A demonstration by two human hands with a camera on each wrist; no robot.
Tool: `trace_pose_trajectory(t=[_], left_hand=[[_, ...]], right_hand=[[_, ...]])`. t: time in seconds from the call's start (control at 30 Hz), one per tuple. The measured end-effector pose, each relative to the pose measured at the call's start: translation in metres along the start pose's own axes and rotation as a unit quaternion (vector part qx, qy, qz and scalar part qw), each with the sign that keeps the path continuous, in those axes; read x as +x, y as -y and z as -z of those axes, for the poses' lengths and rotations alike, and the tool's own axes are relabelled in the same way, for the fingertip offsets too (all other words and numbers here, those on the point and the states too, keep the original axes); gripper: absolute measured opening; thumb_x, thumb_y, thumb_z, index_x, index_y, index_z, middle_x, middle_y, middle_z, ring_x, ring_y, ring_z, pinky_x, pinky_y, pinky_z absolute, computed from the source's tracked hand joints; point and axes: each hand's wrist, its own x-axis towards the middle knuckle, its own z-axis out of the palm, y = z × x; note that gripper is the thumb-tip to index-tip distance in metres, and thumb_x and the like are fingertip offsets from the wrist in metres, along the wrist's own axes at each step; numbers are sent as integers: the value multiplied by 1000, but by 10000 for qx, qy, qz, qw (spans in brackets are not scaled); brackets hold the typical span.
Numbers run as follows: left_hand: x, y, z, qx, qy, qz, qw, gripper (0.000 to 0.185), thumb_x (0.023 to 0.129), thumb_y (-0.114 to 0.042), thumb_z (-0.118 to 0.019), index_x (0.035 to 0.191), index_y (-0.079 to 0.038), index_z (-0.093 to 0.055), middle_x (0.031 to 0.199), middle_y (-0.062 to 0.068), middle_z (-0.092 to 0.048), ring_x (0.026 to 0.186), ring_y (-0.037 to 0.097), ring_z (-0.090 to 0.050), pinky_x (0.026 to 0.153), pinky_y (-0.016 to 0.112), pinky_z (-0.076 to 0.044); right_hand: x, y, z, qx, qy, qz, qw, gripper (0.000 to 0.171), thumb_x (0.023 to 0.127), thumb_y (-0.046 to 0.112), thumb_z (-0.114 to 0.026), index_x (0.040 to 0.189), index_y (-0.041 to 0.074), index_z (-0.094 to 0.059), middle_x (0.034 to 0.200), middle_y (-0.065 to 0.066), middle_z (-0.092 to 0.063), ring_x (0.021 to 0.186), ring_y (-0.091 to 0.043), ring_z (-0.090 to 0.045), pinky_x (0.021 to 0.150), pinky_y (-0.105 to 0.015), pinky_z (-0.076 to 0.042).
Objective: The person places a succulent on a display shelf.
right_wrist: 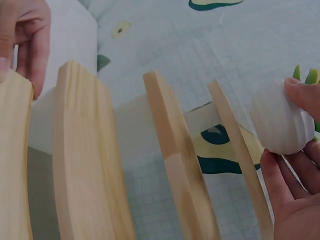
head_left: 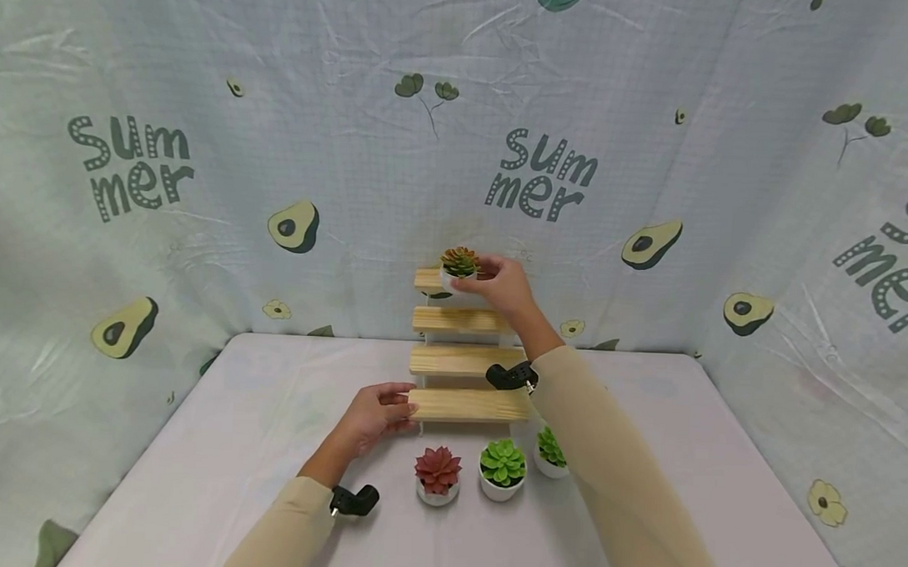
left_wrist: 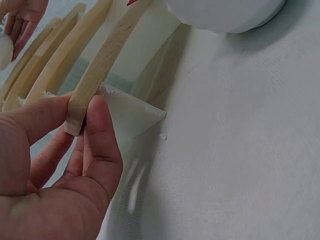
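A small potted succulent (head_left: 459,263) with orange-tipped green leaves is held in my right hand (head_left: 505,285) at the top tier of a wooden stepped shelf (head_left: 460,320). In the right wrist view, thumb and fingers grip its white ribbed pot (right_wrist: 280,120) close by the uppermost slat (right_wrist: 235,135). My left hand (head_left: 378,414) pinches the left end of the lowest slat (head_left: 468,406). The left wrist view shows that slat end (left_wrist: 82,107) between thumb and fingers, beside a clear side panel (left_wrist: 127,110).
In front of the shelf stand a red succulent (head_left: 437,472), a bright green one (head_left: 502,469) and another green one (head_left: 550,452) partly behind my right sleeve (head_left: 614,439). A printed curtain (head_left: 367,189) hangs behind the white table (head_left: 268,444).
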Motion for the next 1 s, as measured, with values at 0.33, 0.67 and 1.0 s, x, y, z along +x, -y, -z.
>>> trace_pose_trajectory(t=[0.33, 0.67, 1.0], left_hand=[[0, 1, 1, -17, 38, 17, 10000, 43, 95, 4, -68, 137, 0, -61, 114, 16, -64, 89, 19, -69, 81, 36, -65], [-2, 0, 2, 41, 32, 21, 10000, 44, 95, 3, -68, 138, 0, -61, 116, 17, -64, 90, 20, -69, 83, 38, -65], [-3, 1, 3, 37, 62, 84, 9999, 44, 96, 1, -68, 139, -1, -60, 116, 17, -64, 92, 21, -69, 82, 37, -65]], right_hand=[[13, 3, -10, -171, -175, -150, 9996, 71, 82, 35, -87, 142, 10, -59, 136, -11, -62, 126, -27, -58, 106, -45, -52], [24, 3, -20, -172, -213, 107, 9996, 56, 84, 31, -87, 131, 9, -68, 127, -11, -68, 118, -26, -63, 101, -43, -55], [29, 6, -31, -122, -320, 89, 9994, 52, 85, 26, -86, 130, 5, -69, 124, -13, -71, 116, -28, -65, 101, -44, -56]])
